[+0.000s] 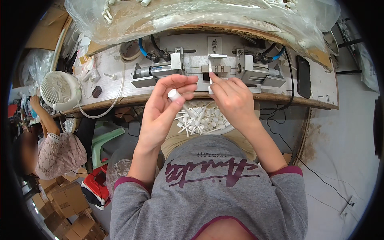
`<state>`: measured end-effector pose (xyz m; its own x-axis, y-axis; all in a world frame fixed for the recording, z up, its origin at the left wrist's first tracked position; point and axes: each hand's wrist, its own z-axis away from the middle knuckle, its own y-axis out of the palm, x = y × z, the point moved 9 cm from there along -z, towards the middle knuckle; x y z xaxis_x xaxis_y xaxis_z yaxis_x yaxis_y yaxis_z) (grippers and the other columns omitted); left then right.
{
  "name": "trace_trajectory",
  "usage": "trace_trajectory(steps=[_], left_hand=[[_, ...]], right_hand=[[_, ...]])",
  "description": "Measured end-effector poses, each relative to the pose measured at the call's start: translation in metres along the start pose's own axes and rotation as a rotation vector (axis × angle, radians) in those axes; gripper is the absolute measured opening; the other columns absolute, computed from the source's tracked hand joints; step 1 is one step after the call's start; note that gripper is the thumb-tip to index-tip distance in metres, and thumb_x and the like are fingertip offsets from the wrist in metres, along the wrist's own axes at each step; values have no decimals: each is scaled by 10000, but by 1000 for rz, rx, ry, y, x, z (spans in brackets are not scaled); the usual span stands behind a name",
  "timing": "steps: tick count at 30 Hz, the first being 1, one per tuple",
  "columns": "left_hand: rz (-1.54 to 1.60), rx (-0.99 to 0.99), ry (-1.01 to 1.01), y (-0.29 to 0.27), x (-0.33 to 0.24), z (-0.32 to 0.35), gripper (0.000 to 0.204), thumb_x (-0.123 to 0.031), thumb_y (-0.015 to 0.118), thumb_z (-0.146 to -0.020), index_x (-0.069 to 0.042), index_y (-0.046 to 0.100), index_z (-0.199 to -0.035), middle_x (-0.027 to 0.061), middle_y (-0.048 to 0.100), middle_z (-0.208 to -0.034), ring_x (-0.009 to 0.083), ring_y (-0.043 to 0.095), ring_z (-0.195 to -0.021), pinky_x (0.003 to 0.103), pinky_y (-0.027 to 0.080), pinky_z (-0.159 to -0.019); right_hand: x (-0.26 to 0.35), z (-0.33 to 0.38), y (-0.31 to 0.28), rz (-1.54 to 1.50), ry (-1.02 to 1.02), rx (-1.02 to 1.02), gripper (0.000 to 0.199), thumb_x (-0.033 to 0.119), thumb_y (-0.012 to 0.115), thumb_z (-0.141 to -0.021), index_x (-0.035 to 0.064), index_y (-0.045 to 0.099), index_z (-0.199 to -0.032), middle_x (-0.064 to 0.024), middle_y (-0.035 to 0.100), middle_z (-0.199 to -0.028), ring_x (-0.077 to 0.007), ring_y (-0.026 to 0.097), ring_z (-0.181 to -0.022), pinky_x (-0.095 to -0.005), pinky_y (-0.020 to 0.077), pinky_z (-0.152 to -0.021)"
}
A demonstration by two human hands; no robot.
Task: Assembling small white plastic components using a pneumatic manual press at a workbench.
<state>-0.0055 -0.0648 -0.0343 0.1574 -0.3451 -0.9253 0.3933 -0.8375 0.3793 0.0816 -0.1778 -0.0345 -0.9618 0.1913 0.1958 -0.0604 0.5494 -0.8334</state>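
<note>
My left hand is raised at the bench's front edge. Between its thumb and curled fingers is a white plastic cap with a thin stem, its round end facing up. My right hand is at the middle of the metal clamping fixture, its fingers closed on a slim white plastic piece that lies across the fixture's small block. How much of that piece the fingers hide I cannot tell. Below my hands, many similar white capped sticks lie heaped on my lap.
Metal cylinders with blue and black hoses flank the fixture. A black phone lies at right, a white fan at left. Plastic sheeting with more white parts covers a raised shelf. Another person sits at far left, near cardboard boxes.
</note>
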Motion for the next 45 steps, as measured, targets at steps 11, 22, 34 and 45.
trace_trajectory(steps=[11, 22, 34, 45], left_hand=[[-230, -182, 125, -19, -24, 6, 212, -103, 602, -968, 22, 605, -1139, 150, 695, -1032, 74, 573, -769, 189, 449, -586], [-307, -145, 268, 0, -45, 12, 443, 138, 629, -834, 94, 559, -1269, 235, 516, -1379, 274, 655, -1080, 348, 593, -850], [-1488, 74, 684, 47, 34, -11, 309, -95, 769, -723, -42, 719, -1023, 75, 676, -1215, 181, 665, -784, 304, 507, -703], [-1547, 74, 587, 51, 31, -24, 277, -142, 775, -723, -110, 737, -995, 20, 692, -1190, 193, 587, -520, 288, 488, -549]], right_hand=[[2, -15, 12, 144, 54, 141, 157, 118, 711, -738, 56, 575, -786, -119, 710, -1118, -178, 650, -625, -282, 470, -577], [-79, -95, -103, 23, 203, -303, 132, 183, 697, -862, 112, 727, -969, -39, 727, -867, -150, 645, -643, -262, 502, -583], [-131, -126, -88, 32, 255, -102, 198, 155, 673, -841, 15, 685, -980, -125, 691, -880, -224, 653, -758, -342, 508, -696], [-73, -56, -76, -891, 473, -187, 287, 14, 771, -782, -17, 701, -1058, -27, 645, -721, -97, 663, -693, -220, 518, -606]])
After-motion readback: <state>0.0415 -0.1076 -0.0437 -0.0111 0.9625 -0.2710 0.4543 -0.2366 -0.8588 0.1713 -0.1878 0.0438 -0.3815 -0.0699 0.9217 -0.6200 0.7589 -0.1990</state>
